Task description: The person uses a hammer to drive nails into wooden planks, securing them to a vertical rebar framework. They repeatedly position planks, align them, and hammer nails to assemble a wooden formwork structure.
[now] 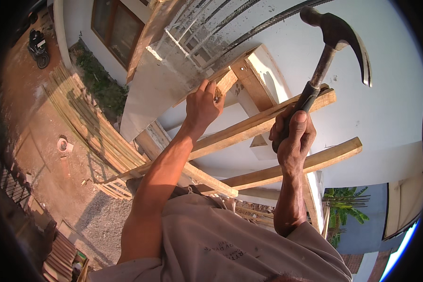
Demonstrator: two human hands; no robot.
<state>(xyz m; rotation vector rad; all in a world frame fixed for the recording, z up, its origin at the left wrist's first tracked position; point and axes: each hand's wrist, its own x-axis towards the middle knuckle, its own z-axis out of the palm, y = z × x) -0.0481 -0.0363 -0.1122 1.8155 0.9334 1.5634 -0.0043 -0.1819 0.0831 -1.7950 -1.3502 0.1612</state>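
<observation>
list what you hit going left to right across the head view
parked motorbike → stack of bamboo poles → left hand on a wooden block → right hand → hammer head

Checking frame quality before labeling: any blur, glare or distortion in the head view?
Head view: strong fisheye bend with black vignette at the rim; warm, hard sunlight on the left hand and wooden planks; raised hammer in the right hand fairly sharp, slight softness toward the edges.

Both bare forearms raised from the lower edge, left hand (203,107) reaching up with fingers pinched together, right hand (293,134) fisted tight, wrist cocked back
</observation>
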